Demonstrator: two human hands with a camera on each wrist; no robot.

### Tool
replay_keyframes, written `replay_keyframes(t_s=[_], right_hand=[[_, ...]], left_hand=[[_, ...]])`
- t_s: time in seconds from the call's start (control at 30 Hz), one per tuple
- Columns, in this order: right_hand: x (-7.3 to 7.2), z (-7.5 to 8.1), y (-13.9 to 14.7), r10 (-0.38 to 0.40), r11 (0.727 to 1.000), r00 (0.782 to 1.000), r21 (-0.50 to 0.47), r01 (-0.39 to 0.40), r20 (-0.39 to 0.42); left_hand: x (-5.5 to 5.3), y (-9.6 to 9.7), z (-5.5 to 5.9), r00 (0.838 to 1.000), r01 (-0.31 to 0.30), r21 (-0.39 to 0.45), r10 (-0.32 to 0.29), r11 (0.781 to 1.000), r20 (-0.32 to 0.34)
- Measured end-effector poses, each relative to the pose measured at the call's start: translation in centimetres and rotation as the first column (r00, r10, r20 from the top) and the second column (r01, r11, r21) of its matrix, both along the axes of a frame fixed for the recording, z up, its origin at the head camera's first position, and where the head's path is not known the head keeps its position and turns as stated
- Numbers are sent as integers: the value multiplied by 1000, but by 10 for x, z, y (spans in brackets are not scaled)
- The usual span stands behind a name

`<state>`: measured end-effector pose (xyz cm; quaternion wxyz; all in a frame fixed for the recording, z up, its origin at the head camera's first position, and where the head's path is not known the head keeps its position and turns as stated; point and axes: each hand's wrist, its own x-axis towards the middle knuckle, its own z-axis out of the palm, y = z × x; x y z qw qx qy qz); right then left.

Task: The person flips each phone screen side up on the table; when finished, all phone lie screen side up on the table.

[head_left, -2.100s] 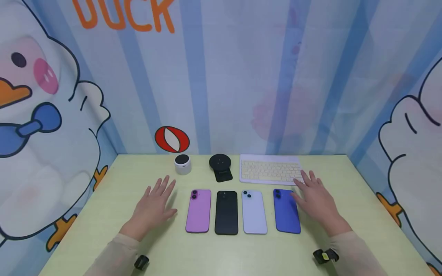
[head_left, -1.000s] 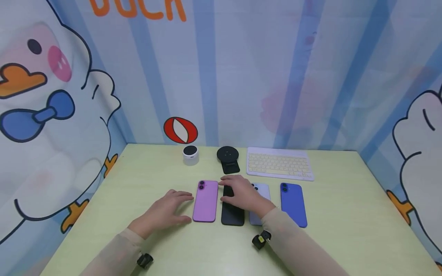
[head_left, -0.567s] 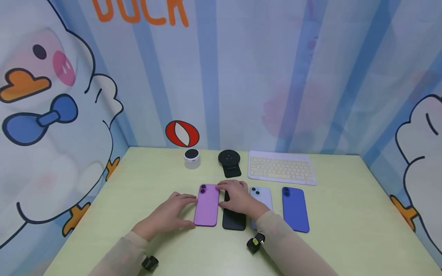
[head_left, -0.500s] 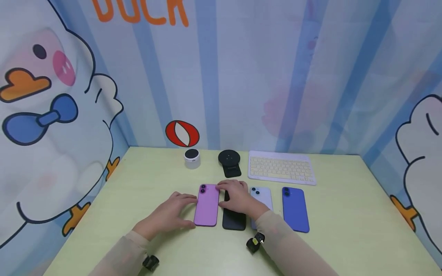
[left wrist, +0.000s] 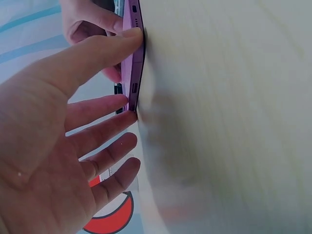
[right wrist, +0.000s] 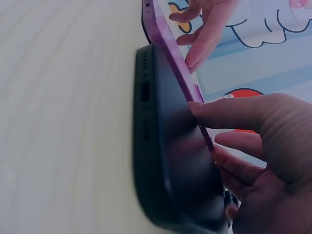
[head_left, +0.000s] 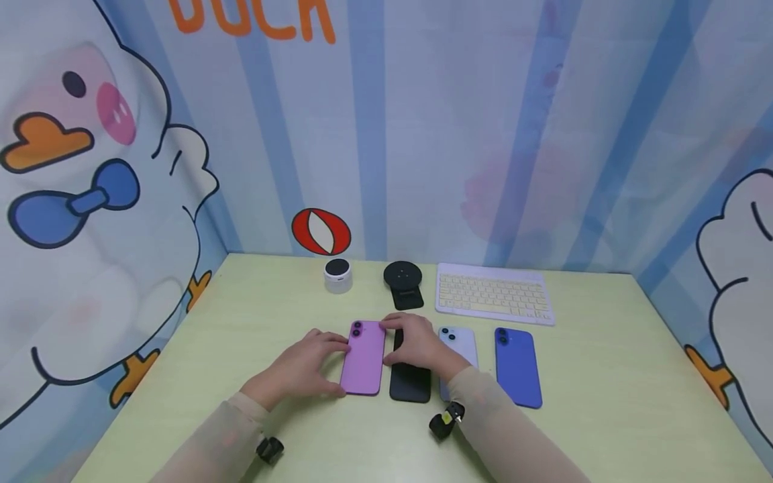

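Observation:
A pink-purple phone (head_left: 364,362) lies camera side up on the table. My left hand (head_left: 302,369) holds it from the left, thumb on the bottom edge and index and middle fingertips at the left edge; in the left wrist view the phone (left wrist: 131,73) shows its ports beside the thumb. My right hand (head_left: 418,343) holds the same phone at its right edge and top right corner, reaching over a black phone (head_left: 410,388). In the right wrist view the thumb meets the pink-purple phone's side (right wrist: 183,80), beyond the black phone (right wrist: 178,156).
To the right lie a pale lilac phone (head_left: 460,345), partly under my right wrist, and a blue phone (head_left: 519,369). Along the back stand a small white cylinder with a black top (head_left: 337,276), a round black stand (head_left: 402,275) and a lilac keyboard (head_left: 495,295).
Both hands were spread apart over the table; they have come in to the pink-purple phone, the right one crossing over from the blue phone. In the last half second they barely shift.

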<state>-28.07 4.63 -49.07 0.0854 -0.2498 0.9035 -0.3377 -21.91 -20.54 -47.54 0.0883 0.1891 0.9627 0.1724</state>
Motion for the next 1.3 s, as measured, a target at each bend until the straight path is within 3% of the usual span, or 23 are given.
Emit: replay_keyframes(t_s=[0.33, 0.7, 1.0, 1.3], right_hand=[[3, -4, 2, -42, 996, 998, -78, 47, 55], [11, 6, 5, -10, 985, 1000, -174, 13, 21], [16, 2, 6, 20, 970, 1000, -242, -16, 15], [19, 1, -1, 25, 963, 1000, -268, -25, -5]], left_hand=[[-2, -2, -2, 999, 31, 3, -31, 1000, 5], [6, 1, -2, 998, 18, 122, -25, 992, 57], [7, 2, -7, 996, 4, 235, -26, 972, 90], [9, 5, 4, 993, -32, 323, -7, 946, 119]])
